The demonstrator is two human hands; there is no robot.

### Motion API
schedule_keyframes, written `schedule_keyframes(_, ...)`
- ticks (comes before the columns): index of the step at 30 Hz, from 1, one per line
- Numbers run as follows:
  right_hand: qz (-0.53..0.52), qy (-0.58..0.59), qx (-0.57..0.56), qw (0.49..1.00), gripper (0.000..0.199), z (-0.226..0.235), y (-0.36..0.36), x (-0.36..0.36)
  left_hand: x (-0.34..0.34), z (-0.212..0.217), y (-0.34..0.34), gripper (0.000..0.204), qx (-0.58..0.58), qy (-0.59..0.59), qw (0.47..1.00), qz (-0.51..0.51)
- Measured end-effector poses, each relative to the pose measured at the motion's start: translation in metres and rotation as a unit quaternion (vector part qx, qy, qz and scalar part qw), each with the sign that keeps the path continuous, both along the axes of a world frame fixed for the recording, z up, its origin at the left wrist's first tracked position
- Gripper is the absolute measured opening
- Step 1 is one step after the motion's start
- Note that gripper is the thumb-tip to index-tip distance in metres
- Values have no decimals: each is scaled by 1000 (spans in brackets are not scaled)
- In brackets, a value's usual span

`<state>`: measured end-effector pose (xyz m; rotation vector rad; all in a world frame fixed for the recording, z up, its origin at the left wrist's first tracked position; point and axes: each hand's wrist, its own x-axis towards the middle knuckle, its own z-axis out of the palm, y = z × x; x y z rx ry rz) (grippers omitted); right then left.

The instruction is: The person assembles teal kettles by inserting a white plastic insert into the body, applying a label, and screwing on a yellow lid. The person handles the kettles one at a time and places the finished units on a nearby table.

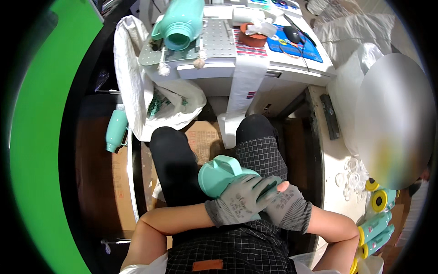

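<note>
A teal plastic flask with a moulded side handle lies tilted across my lap. Its wide round end points away to the left. My left hand, in a grey knitted glove, rests over its side with the fingers curved round it toward the right end. Against that right end is my right hand, gloved the same way, with a bare thumb tip showing. My left hand hides most of the right fingers and that end of the flask.
Ahead, a white workbench holds another teal flask lying mouth toward me, orange-brown tape and a black mouse. A label strip hangs off its edge. A white sack stands left; several clear rings and yellow-ended flasks lie right.
</note>
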<state>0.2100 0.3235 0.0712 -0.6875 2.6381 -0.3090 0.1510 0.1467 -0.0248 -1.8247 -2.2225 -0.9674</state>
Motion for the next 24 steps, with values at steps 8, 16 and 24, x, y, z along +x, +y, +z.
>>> schedule_keyframes(8,-46,246,-131,959,23,-23,13,23,-35,43,-12,100,-77,-156,985,4)
schedule_keyframes(16,-420,475,-485,602,31,-35,4,-23,-33,58,-49,86,46,-155,985,55)
schedule_keyframes(24,-335,237,-498,764,72,-71,-44,-116,-32,66,-49,79,-24,-158,987,37)
